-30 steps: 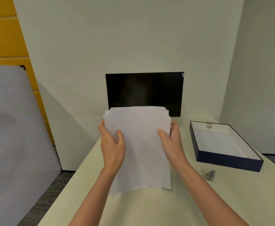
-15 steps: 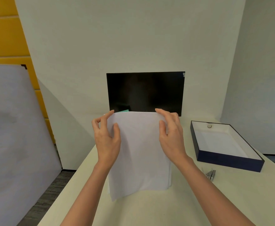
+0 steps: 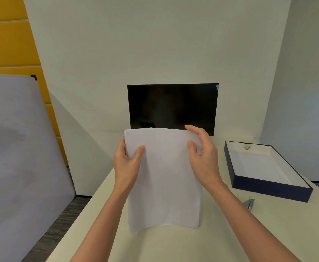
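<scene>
A stack of paper (image 3: 164, 176) stands upright on the desk (image 3: 230, 233) at the middle of the view. Its lower edge rests on the desktop and its face is turned toward the person. The sheets are squared together, and the lower corner at 7 o'clock hangs a little below the rest.

The left hand (image 3: 128, 163) grasps the stack's 9 o'clock edge near the top, with the thumb pressed flat on the front face and the fingers tucked behind. The right hand (image 3: 204, 157) grasps the corner at 1 o'clock. Its thumb lies on the front and its forefinger curls over the top edge. Both hands are closed around the paper.

A sliver of something green (image 3: 150, 127) peeks above the stack's top edge at 11 o'clock; I cannot tell what it is.

From the paper:
- At 12 o'clock, close behind it, a dark monitor (image 3: 172, 106) stands against the wall.
- At 3 o'clock, well apart, an open navy box (image 3: 272, 191) with a white lining lies on the desk. A small round object (image 3: 247, 147) sits at its far end.
- At 4 o'clock, just beside the right forearm, lies a small metal stapler (image 3: 249, 203).
- At 9 o'clock, off the desk, a whiteboard (image 3: 22, 148) leans tilted.
</scene>
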The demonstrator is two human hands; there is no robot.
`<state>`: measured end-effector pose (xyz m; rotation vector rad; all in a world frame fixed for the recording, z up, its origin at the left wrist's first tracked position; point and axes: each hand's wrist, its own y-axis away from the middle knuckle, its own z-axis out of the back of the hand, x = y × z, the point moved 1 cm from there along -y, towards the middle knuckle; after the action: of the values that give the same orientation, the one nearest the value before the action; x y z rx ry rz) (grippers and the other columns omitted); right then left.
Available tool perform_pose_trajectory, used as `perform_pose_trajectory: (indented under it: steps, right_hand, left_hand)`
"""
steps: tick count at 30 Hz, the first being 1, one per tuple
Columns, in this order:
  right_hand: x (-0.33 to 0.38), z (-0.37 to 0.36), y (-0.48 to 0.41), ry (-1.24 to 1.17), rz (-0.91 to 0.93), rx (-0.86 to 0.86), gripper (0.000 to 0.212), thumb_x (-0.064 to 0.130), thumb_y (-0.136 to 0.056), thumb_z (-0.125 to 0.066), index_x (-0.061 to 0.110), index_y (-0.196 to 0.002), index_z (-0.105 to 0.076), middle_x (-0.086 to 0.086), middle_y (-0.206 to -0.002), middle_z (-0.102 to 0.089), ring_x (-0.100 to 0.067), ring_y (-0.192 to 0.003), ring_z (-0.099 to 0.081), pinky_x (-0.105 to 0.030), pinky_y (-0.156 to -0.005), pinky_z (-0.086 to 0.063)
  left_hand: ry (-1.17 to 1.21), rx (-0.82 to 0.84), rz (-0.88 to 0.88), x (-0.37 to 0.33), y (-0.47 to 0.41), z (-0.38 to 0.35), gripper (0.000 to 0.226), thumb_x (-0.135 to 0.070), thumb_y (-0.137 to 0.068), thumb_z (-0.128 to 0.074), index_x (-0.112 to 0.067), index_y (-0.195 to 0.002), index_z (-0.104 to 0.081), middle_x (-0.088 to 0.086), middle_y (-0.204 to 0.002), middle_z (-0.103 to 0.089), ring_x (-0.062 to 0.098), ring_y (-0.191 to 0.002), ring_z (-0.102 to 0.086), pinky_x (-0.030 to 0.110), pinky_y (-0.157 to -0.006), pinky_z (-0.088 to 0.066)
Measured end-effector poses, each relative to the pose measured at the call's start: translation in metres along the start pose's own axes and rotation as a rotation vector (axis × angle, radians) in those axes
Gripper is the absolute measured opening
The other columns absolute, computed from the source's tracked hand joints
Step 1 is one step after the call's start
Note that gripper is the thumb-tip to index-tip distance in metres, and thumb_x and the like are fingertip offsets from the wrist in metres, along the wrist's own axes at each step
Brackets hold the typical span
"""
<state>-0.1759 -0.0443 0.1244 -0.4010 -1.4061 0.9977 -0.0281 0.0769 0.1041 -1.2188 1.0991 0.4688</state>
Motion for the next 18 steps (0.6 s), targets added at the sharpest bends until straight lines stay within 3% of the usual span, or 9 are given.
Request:
perform_pose_trajectory:
  steps: [3,5,7,8,9,11,14,18]
  right_hand:
    - [0.003,0.000,-0.001,-0.006,0.007,0.035,0.043,-0.004,-0.092,-0.045,0.023,-0.124,-0.056,0.007,-0.118,-0.056,0.013,-0.105,-0.047,0.005,-0.083,-0.032]
    - [0.002,-0.002,-0.002,-0.007,0.000,0.044,0.045,-0.004,-0.091,-0.045,0.024,-0.125,-0.055,0.008,-0.120,-0.055,0.015,-0.106,-0.046,0.005,-0.084,-0.032]
    - [0.000,-0.005,0.000,0.009,-0.014,0.089,0.046,-0.002,-0.092,-0.046,0.026,-0.128,-0.052,0.010,-0.122,-0.053,0.017,-0.106,-0.045,0.004,-0.085,-0.033]
    - [0.000,-0.006,0.001,0.022,-0.016,0.106,0.046,-0.001,-0.093,-0.046,0.028,-0.129,-0.051,0.010,-0.121,-0.052,0.017,-0.105,-0.045,0.004,-0.084,-0.034]
    - [-0.001,-0.007,0.001,0.033,-0.016,0.110,0.046,-0.001,-0.093,-0.045,0.028,-0.129,-0.050,0.010,-0.120,-0.051,0.018,-0.104,-0.045,0.004,-0.083,-0.035]
    - [-0.001,-0.007,-0.001,0.047,-0.014,0.086,0.047,-0.003,-0.093,-0.044,0.027,-0.127,-0.052,0.008,-0.117,-0.051,0.018,-0.101,-0.045,0.005,-0.081,-0.034]
    - [-0.001,-0.006,-0.003,0.051,-0.014,0.067,0.045,-0.003,-0.092,-0.043,0.026,-0.125,-0.053,0.008,-0.118,-0.053,0.017,-0.103,-0.045,0.005,-0.083,-0.034]
    - [-0.003,-0.005,-0.003,0.039,-0.030,0.054,0.045,-0.003,-0.093,-0.043,0.027,-0.124,-0.054,0.011,-0.117,-0.053,0.017,-0.105,-0.045,0.005,-0.083,-0.033]
  left_hand:
    - [-0.013,-0.032,-0.046,-0.002,0.002,0.001,0.031,-0.018,-0.088,-0.064,-0.029,-0.111,-0.046,-0.009,-0.105,-0.062,0.010,-0.097,-0.064,0.027,-0.079,-0.052]
    - [-0.064,-0.035,-0.104,-0.004,0.005,0.001,0.052,-0.016,-0.089,-0.062,-0.033,-0.130,-0.035,-0.030,-0.113,-0.055,-0.007,-0.100,-0.058,0.016,-0.084,-0.049]
    - [-0.154,-0.001,-0.187,-0.006,0.007,0.001,0.071,-0.015,-0.091,-0.060,-0.039,-0.145,-0.019,-0.055,-0.124,-0.030,-0.024,-0.114,-0.041,0.005,-0.095,-0.037]
    - [-0.195,0.011,-0.231,-0.005,0.007,0.001,0.075,-0.015,-0.092,-0.058,-0.040,-0.147,-0.014,-0.056,-0.130,-0.019,-0.024,-0.122,-0.031,0.008,-0.102,-0.031]
    - [-0.230,0.017,-0.271,-0.006,0.006,0.001,0.072,-0.016,-0.094,-0.056,-0.040,-0.147,-0.014,-0.052,-0.136,-0.016,-0.021,-0.128,-0.026,0.014,-0.107,-0.027]
    - [-0.276,0.004,-0.321,-0.007,0.003,0.001,0.057,-0.017,-0.096,-0.052,-0.034,-0.145,-0.028,-0.031,-0.144,-0.031,-0.010,-0.135,-0.028,0.025,-0.114,-0.027]
    - [-0.254,-0.045,-0.312,-0.007,0.002,0.002,0.037,-0.017,-0.097,-0.049,-0.028,-0.133,-0.046,-0.012,-0.131,-0.052,0.010,-0.127,-0.047,0.039,-0.110,-0.039]
    - [-0.128,-0.081,-0.186,-0.013,0.004,0.002,0.049,-0.019,-0.095,-0.054,-0.036,-0.136,-0.034,-0.017,-0.114,-0.055,0.003,-0.103,-0.059,0.028,-0.093,-0.050]
